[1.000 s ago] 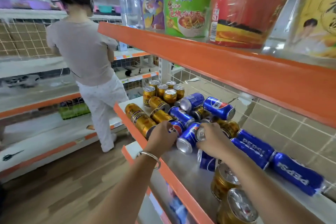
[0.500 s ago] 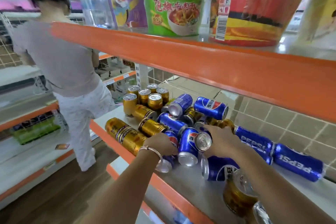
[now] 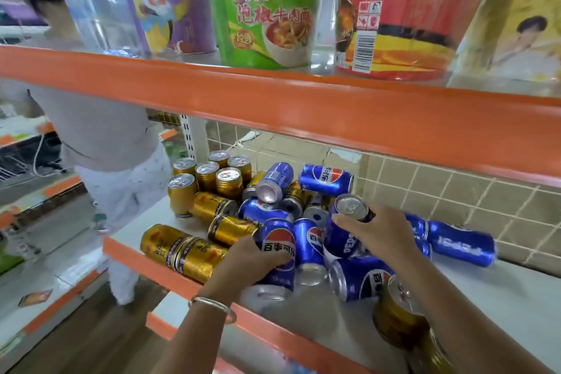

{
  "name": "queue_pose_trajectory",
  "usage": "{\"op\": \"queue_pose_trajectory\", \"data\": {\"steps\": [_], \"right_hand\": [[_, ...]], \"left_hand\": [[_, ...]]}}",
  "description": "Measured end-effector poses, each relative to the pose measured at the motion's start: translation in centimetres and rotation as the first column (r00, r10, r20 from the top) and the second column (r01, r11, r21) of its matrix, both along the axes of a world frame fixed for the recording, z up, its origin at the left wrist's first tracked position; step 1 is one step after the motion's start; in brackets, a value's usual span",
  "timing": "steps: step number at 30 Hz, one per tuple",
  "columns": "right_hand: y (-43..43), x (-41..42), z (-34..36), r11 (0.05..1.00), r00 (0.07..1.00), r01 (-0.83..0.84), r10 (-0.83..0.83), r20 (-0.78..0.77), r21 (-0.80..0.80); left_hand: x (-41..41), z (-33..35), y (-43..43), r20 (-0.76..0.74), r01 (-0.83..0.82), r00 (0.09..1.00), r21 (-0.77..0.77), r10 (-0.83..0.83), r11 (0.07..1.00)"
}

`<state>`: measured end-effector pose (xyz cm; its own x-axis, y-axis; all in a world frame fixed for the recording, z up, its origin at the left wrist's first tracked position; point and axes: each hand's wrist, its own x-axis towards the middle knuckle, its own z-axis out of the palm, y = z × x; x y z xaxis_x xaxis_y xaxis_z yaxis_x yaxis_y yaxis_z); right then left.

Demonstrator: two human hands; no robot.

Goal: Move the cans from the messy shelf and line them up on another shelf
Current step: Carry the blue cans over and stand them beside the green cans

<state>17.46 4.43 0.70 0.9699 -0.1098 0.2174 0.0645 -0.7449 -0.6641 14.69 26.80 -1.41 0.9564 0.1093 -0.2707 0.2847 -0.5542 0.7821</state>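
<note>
Middle shelf (image 3: pixel 501 297): upright cans (image 3: pixel 206 176) grouped at back left; toppled cans (image 3: pixel 273 188) heaped at centre; two cans (image 3: pixel 182 249) end to end along the front left edge; lying cans (image 3: pixel 461 243) at right, near the back wall (image 3: pixel 455 191).
Upper shelf (image 3: pixel 273 106): noodle tubs (image 3: pixel 267 9) in a row.
Person (image 3: pixel 100 136): left of the shelving.

Left hand (image 3: pixel 243 264) now around blue can (image 3: pixel 278 240)

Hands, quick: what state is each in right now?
Left hand: grips a blue metal can with Chinese lettering.
Right hand: grips a blue metal can with silver top showing.
</note>
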Motion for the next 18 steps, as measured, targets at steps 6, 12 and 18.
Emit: {"op": "queue_pose_trajectory", "data": {"steps": [6, 12, 18], "right_hand": [[-0.6, -1.6, 2.8, 0.935, 0.983, 0.1, -0.145, 0.11, 0.341], [-4.1, -4.1, 4.1, 0.852, 0.948, 0.258, -0.313, 0.049, 0.456], [-11.1, -10.2, 4.1, 0.767, 0.885, 0.423, -0.465, -0.036, 0.483]], "left_hand": [[0.4, 2.3, -1.5, 0.026, 0.036, 0.999, -0.452, -0.028, 0.891], [-0.2, 3.8, -5.4, -0.029, 0.117, 0.982, -0.678, -0.186, 0.725], [-2.5, 4.4, -13.5, 0.074, 0.335, 0.933, -0.534, -0.352, 0.776]]}}
